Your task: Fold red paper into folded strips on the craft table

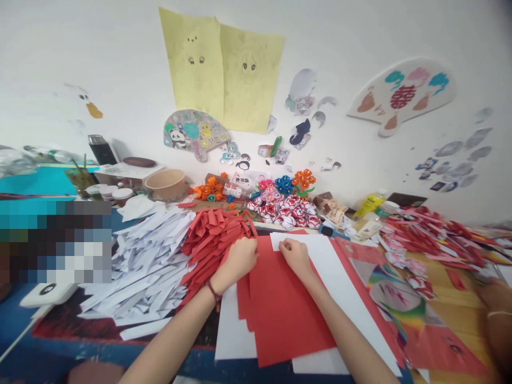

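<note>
My left hand [241, 257] is closed above the left edge of a red paper sheet [290, 320], beside a pile of folded red paper strips [212, 232]. My right hand [296, 258] has its fingers curled together at the top of that sheet, close to the corner of a white paper sheet [338, 277]. Whatever either hand grips is hidden or too small to name. The red and white sheets overlap in a loose stack under both wrists. Left of the red strips lies a large heap of white paper strips [148, 261].
Red-and-white paper flowers [292, 212] and orange flowers [208, 189] sit at the back, near a tan bowl [167, 184]. A white device [50, 290] with a cable lies left. Red strips [432, 234] cover the right side, where another person's hand [494, 296] shows.
</note>
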`<act>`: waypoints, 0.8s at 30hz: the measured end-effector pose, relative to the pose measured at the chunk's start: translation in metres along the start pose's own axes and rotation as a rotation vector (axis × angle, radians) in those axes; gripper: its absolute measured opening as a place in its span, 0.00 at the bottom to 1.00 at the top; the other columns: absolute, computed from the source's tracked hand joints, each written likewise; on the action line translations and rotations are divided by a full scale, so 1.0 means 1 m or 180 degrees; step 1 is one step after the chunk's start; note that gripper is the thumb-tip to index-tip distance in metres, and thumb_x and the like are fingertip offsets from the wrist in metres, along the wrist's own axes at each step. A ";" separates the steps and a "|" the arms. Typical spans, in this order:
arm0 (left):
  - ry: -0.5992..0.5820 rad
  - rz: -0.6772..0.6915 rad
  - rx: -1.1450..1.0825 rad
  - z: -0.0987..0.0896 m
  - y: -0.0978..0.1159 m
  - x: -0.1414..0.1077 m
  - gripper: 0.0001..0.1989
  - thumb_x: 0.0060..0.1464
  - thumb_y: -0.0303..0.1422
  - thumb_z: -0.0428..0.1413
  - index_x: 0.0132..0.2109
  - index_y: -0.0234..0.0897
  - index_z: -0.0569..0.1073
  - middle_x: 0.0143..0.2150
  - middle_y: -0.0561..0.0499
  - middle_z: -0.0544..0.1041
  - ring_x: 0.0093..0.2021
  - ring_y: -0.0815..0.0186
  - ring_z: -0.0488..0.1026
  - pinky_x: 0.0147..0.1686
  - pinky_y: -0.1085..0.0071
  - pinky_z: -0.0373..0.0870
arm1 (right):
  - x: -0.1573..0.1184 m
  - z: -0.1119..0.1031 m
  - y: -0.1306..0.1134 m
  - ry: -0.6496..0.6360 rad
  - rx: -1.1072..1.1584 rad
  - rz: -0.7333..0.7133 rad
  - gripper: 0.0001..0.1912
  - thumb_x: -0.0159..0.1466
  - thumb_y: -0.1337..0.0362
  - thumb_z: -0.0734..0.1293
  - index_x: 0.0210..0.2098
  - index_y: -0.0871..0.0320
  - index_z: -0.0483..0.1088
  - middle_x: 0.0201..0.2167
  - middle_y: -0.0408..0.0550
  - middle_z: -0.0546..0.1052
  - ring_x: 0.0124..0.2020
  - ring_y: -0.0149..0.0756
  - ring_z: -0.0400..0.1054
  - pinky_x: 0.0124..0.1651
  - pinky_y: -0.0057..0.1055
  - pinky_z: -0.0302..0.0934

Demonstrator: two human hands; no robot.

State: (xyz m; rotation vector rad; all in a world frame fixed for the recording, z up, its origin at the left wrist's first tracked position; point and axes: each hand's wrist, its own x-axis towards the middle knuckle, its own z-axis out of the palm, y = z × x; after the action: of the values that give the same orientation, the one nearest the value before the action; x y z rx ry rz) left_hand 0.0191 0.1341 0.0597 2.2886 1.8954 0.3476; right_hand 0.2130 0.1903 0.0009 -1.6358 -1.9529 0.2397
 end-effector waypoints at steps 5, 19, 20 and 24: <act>-0.0107 -0.0043 0.0266 0.003 0.007 -0.001 0.08 0.56 0.28 0.50 0.40 0.33 0.72 0.38 0.37 0.76 0.42 0.53 0.76 0.38 0.63 0.69 | -0.001 0.000 0.000 0.0008 -0.0074 0.0046 0.11 0.58 0.63 0.63 0.20 0.57 0.67 0.18 0.45 0.72 0.21 0.32 0.61 0.27 0.28 0.44; -0.0215 -0.0062 -0.0090 0.006 -0.001 -0.012 0.08 0.56 0.31 0.53 0.44 0.37 0.71 0.40 0.42 0.77 0.46 0.56 0.74 0.44 0.66 0.66 | -0.004 -0.001 -0.003 0.0043 -0.0265 0.0065 0.11 0.58 0.64 0.63 0.19 0.58 0.66 0.18 0.45 0.70 0.22 0.31 0.60 0.27 0.29 0.40; -0.0148 -0.0084 -0.0252 0.007 -0.002 -0.013 0.11 0.55 0.31 0.54 0.46 0.38 0.69 0.42 0.43 0.77 0.46 0.57 0.74 0.44 0.67 0.66 | -0.004 -0.001 -0.003 0.0053 -0.0260 0.0067 0.12 0.58 0.64 0.63 0.19 0.58 0.66 0.18 0.45 0.70 0.22 0.31 0.60 0.27 0.29 0.40; 0.0136 -0.0229 -0.0869 0.011 -0.005 -0.022 0.23 0.55 0.32 0.53 0.57 0.37 0.60 0.34 0.49 0.76 0.37 0.61 0.75 0.37 0.70 0.65 | -0.003 0.000 -0.001 0.0064 -0.0240 0.0060 0.12 0.59 0.64 0.62 0.19 0.58 0.66 0.17 0.43 0.69 0.21 0.30 0.58 0.27 0.28 0.40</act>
State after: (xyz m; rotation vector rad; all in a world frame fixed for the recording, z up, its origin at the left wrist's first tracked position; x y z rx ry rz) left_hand 0.0135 0.1142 0.0456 2.0467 1.8158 0.6090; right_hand 0.2125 0.1869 0.0001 -1.6986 -1.9536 0.1580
